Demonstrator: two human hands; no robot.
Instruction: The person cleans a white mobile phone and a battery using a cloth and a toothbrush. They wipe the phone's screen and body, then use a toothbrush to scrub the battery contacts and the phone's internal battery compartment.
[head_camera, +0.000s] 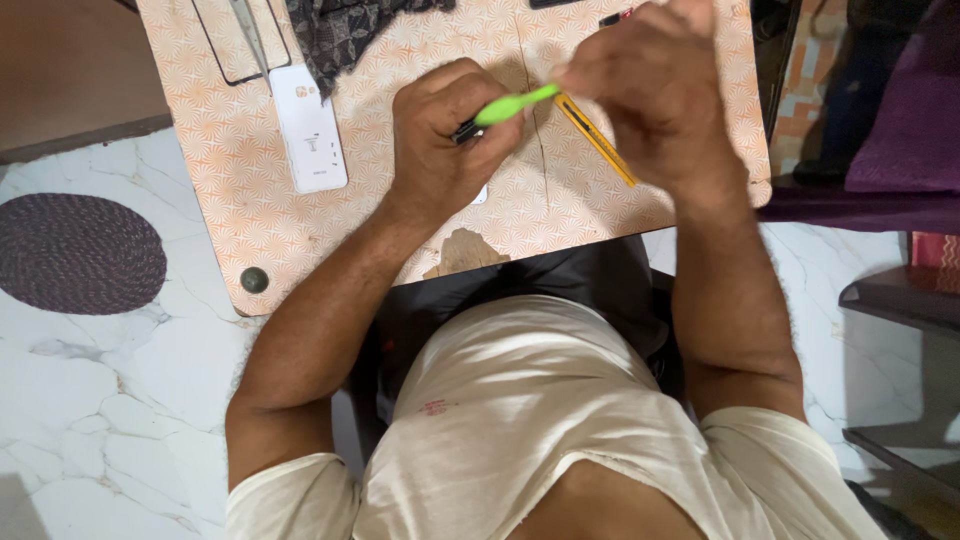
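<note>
The person is sitting at a small table (230, 140) with an orange-and-white patterned top, both hands working above it.

The left hand (445, 135) is curling shut around the dark end of a bright green flexible strip (515, 104), fingers wrapping it and knuckles facing up. Only a bit of black is poking out of the fist at the thumb side. The green strip is running up and to the right out of this fist, crossing the gap between the hands.

The right hand (655, 85) is hovering just beside it, higher and to the right, blurred. Its fingertips are meeting the far tip of the green strip and seem to be pinching it, but the blur is hiding the exact grip, so I cannot tell for sure.

A yellow utility knife (597, 140) is lying on the table, slanting down to the right, partly under the right hand, not being held.

Left of the left hand, well apart, a white flat box-like device (310, 135) is lying on the tabletop. Above it, dark patterned cloth (345, 30) is bunching at the table's far edge. A chipped patch is showing at the near table edge below the hands.

A dark oval braided mat (75, 252) is lying on the white marble floor (110, 400) to the left.
</note>
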